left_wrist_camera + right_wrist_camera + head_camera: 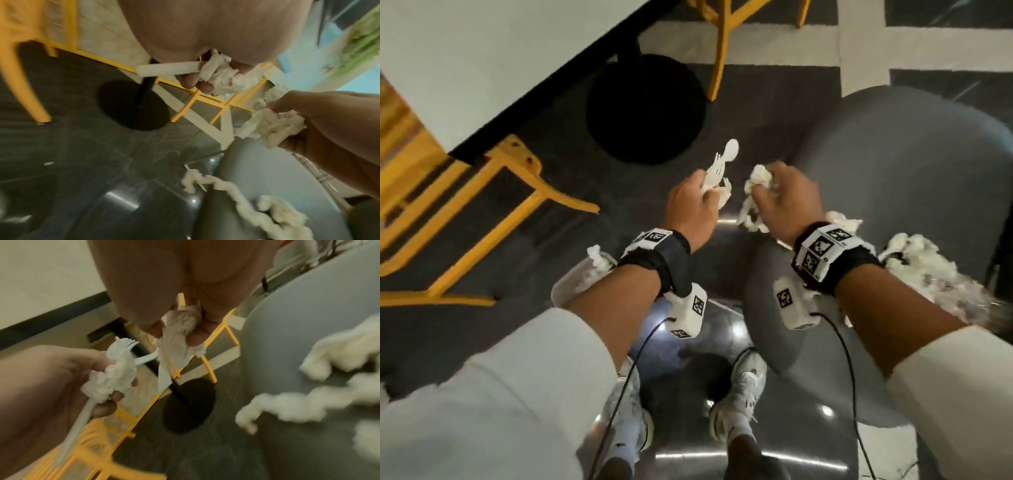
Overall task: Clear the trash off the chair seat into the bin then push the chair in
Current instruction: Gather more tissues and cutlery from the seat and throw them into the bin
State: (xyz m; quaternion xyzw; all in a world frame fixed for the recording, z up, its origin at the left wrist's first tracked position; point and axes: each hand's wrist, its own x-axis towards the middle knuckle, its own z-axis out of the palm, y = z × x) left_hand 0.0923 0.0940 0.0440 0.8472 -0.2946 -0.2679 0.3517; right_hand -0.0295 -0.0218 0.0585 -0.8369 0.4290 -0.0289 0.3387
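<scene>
My left hand (707, 197) grips white plastic cutlery (722, 162), a fork (125, 344) among it, together with a crumpled tissue (222, 79). Beside it my right hand (762, 195) grips a wad of crumpled tissue (755, 192). Both hands hover over the floor just left of the grey chair (914, 164). More crumpled tissue (917, 267) lies along the near edge of the chair seat (292, 337), partly hidden by my right forearm. A pale bin (565, 287) holding tissue stands on the floor under my left forearm.
A white table top (482, 61) on a black round pedestal base (647, 109) is ahead on the left. Yellow chairs (465, 212) stand at the left and at the far side. My feet in white shoes (743, 383) are on the glossy dark floor below.
</scene>
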